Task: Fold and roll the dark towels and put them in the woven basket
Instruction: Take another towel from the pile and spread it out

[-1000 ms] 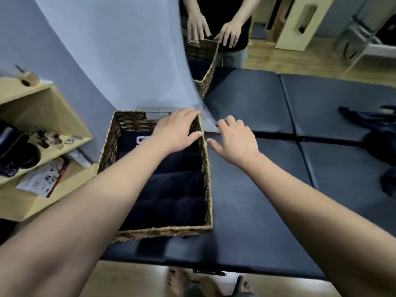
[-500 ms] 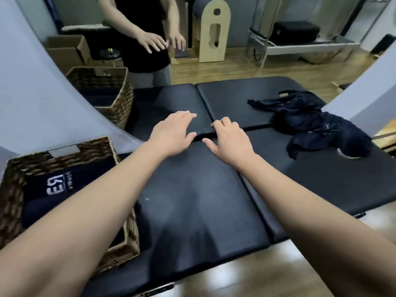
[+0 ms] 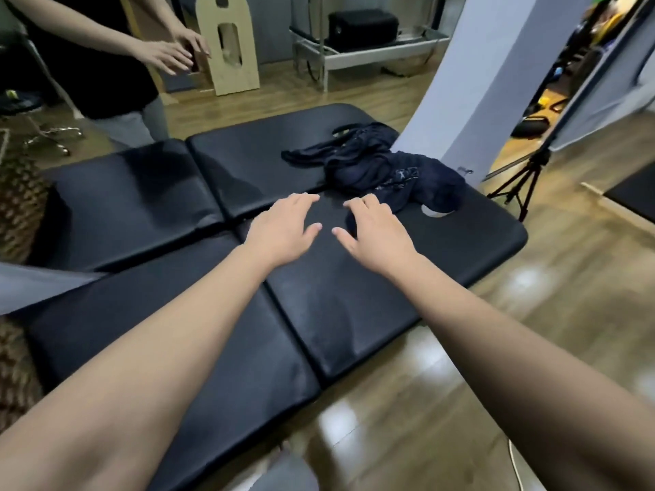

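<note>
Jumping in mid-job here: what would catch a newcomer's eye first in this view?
Two bare forearms reach across the black padded table, with the left hand and right hand open, fingers spread, holding nothing. Just beyond the right hand lies a crumpled heap of dark towels at the table's far right end, beside the face hole. Another person stands at the far left, hands outstretched.
</note>
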Demonstrator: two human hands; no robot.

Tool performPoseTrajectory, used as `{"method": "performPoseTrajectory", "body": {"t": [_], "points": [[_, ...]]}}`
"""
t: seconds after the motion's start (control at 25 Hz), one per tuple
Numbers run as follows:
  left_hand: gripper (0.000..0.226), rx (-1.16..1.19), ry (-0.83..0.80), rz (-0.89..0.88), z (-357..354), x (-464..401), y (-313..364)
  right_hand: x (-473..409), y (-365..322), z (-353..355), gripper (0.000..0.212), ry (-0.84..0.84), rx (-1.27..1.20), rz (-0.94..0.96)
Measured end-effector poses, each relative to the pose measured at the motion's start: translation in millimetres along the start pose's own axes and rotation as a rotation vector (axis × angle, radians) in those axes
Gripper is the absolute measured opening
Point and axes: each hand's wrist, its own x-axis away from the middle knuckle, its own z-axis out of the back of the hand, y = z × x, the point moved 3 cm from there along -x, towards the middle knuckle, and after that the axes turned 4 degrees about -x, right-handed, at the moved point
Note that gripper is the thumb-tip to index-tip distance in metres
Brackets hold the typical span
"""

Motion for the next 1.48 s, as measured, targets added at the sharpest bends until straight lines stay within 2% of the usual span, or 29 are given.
{"method": "performPoseTrajectory", "body": {"t": [0.32, 0.68, 0.88, 1.16, 1.32, 1.48], "points": [[0.059, -0.006, -0.067, -0.051, -69, -134, 60, -39, 139, 3, 0.057, -0.003, -0.017, -0.145], [0.059, 0.075, -0.187, 0.049, -137, -279, 99, -147, 260, 4, 0.055, -0.079, -0.109, -0.258], [0.058, 0.109, -0.206, 0.166, -179, -337, 100, -218, 320, -17, 0.052, -0.159, -0.157, -0.245], [0.057, 0.174, -0.158, 0.372, -243, -439, 88, -337, 395, -74, 0.041, -0.259, -0.346, -0.237], [0.057, 0.219, -0.132, 0.429, -273, -501, 70, -388, 429, -109, 0.031, -0.269, -0.437, -0.282], [0.061, 0.25, -0.185, 0.432, -308, -538, 61, -427, 446, -142, 0.036, -0.266, -0.531, -0.325]]}}
